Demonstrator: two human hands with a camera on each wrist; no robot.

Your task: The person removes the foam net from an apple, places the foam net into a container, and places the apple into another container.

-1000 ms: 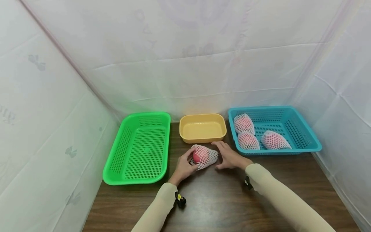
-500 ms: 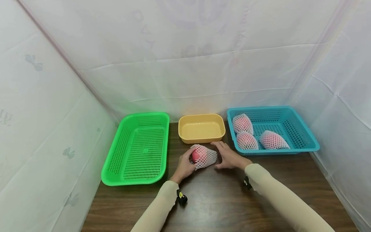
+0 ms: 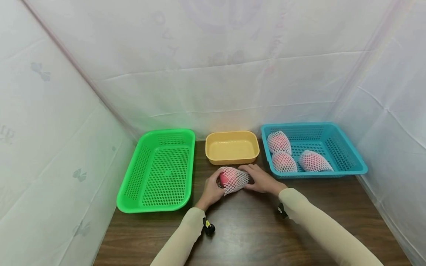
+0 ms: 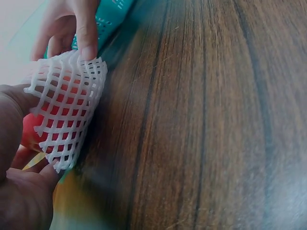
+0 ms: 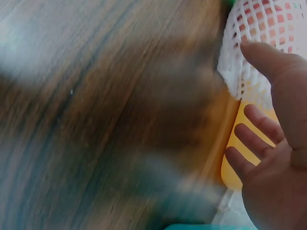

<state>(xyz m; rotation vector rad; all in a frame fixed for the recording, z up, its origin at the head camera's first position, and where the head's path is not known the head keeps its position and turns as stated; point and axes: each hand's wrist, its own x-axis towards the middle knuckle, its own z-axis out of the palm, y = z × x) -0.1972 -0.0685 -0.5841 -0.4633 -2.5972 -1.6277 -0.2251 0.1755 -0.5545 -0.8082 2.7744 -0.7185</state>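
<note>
A red round fruit (image 3: 224,180), apple-like, lies on the table in a white foam net sleeve (image 3: 237,180). My left hand (image 3: 211,189) holds it from the left, thumb and fingers curled around the sleeve's left end, where bare red skin shows. From the right, my right hand (image 3: 261,179) has its thumb on the sleeve's narrow gathered end, with the index finger on the far side. In the right wrist view that thumb (image 5: 264,55) presses the mesh, the index finger is hidden behind it, and the other fingers stand loosely apart.
Behind the hands stands a yellow bin (image 3: 232,149). A green perforated basket (image 3: 166,173) is at left. The blue basket (image 3: 346,162) at right holds three net-wrapped fruits, one of them a single fruit (image 3: 314,161) lying apart. White sheeting (image 3: 213,92) encloses the table (image 3: 246,232).
My right hand has moved slightly left, from just beside the foam net's narrow end onto it. The left hand keeps its hold on the fruit.
</note>
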